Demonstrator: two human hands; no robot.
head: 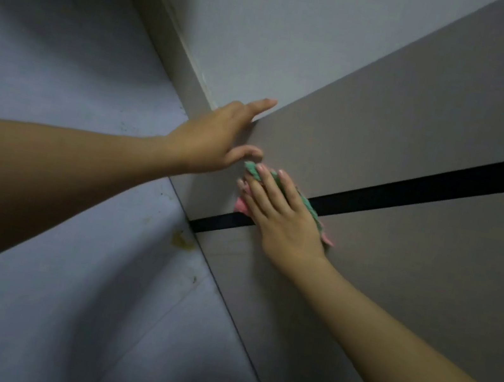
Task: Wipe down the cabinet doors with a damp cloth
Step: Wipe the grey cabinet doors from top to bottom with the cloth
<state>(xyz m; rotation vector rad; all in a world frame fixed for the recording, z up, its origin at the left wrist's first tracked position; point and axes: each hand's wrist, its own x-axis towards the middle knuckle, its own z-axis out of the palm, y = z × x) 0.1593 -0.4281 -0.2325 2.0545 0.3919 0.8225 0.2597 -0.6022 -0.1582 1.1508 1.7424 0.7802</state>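
Grey-brown cabinet doors [422,119] fill the right side of the head view, split by a black gap [428,187]. My right hand [282,219] lies flat with straight fingers on a green and pink cloth [310,205], pressing it against the door where the black gap crosses. Most of the cloth is hidden under the hand. My left hand [216,138] holds the door's outer edge just above, its index finger stretched along the top and its thumb on the door face beside the cloth.
A pale wall [47,73] runs along the left of the cabinet, with dark specks and a yellowish stain [180,240] near the cabinet's side. A lighter panel [271,27] rises above the doors.
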